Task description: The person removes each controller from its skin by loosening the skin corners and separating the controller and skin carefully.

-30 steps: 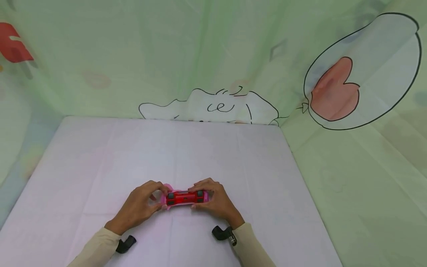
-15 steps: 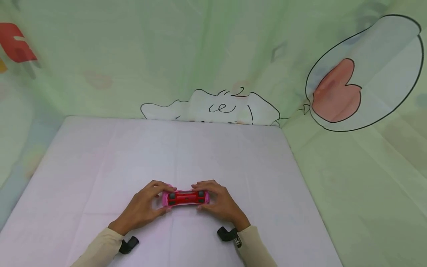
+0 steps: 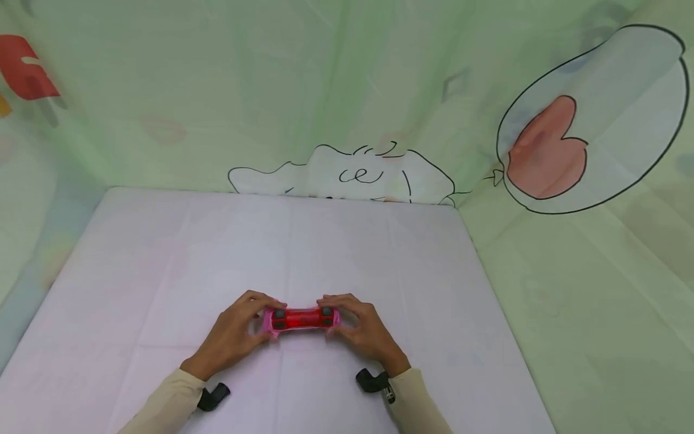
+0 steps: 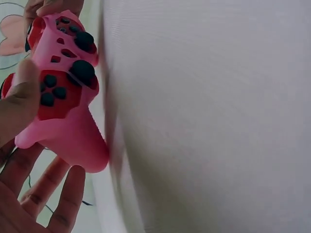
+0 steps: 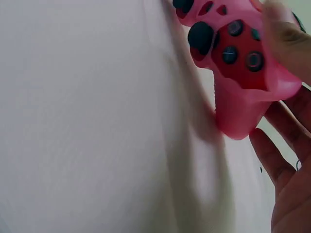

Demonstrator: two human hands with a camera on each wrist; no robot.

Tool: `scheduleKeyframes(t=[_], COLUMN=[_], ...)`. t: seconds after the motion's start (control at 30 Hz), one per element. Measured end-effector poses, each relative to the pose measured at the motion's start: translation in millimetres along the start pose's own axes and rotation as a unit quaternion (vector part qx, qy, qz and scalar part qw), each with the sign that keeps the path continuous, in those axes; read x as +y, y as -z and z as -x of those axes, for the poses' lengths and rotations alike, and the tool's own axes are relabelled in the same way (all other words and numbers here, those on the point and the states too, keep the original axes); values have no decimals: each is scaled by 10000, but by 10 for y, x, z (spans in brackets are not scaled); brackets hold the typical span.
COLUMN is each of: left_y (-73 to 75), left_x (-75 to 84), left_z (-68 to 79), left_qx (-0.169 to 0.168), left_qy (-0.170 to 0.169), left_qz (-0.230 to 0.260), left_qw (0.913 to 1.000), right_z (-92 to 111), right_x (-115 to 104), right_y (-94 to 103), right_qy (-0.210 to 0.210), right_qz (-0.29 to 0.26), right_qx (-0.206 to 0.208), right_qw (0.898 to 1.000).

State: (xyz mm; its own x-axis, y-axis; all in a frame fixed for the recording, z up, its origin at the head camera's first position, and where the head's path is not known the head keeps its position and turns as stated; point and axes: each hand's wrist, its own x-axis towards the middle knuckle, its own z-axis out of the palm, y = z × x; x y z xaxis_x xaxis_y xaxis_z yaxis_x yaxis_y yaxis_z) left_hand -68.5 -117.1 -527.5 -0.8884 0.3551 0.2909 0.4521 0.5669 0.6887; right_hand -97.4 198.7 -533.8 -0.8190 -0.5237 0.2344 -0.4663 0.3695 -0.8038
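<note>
A red game controller (image 3: 303, 317) in a pink rubbery cover (image 4: 73, 141) stands on edge on the white surface, its shoulder-button side toward the head camera. My left hand (image 3: 230, 334) pinches its left end, fingers on the far side and thumb on the near side. At the other end, my right hand (image 3: 368, 331) holds it in the same way. The left wrist view shows the direction buttons (image 4: 52, 90) and black thumbsticks (image 4: 82, 72) through openings in the cover. In the right wrist view a grip end (image 5: 238, 116) of the cover touches the cloth.
White cloth (image 3: 244, 241) covers the table. Green printed fabric (image 3: 217, 90) hangs behind it and along both sides. A black wrist camera mount (image 3: 214, 398) sits at the left sleeve, another mount (image 3: 371, 381) at the right.
The pink cover stuck out at the left end and now lies closer round the controller. My left fingers shifted onto the far edge; both hands moved slightly right.
</note>
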Motion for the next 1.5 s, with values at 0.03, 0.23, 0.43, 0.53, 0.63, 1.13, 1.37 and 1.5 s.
scheduleKeyframes(t=[0.03, 0.23, 0.43, 0.53, 0.63, 1.13, 1.37, 1.5], left_y=[2, 15, -9, -36, -69, -134, -81, -95], left_x=[7, 69, 82, 63, 45, 20, -21, -23], left_z=[-4, -23, -53, -69, -79, -41, 24, 22], left_qx=[50, 33, -161, -187, -90, 653, 261, 289], left_qy=[65, 678, 1442, 1854, 2174, 2547, 2434, 2388], left_qz=[30, 435, 976, 1181, 1370, 844, 946, 902], left_qw=[10000, 9967, 9846, 9754, 9664, 9611, 9650, 9664], right_z=[-2, -38, -93, -122, -143, -117, -114, -133], right_x=[-20, -165, -211, -194, -164, -50, -29, -57], right_y=[-4, -21, -66, -103, -145, -155, -55, -54], right_qy=[-75, -976, -1336, -1625, -2008, -2342, -2056, -2023], right_qz=[79, 63, -441, -587, -515, -739, -687, -591], right_qx=[67, 602, 769, 835, 909, 645, -19, 0], right_qw=[9999, 9934, 9871, 9814, 9740, 9672, 9762, 9775])
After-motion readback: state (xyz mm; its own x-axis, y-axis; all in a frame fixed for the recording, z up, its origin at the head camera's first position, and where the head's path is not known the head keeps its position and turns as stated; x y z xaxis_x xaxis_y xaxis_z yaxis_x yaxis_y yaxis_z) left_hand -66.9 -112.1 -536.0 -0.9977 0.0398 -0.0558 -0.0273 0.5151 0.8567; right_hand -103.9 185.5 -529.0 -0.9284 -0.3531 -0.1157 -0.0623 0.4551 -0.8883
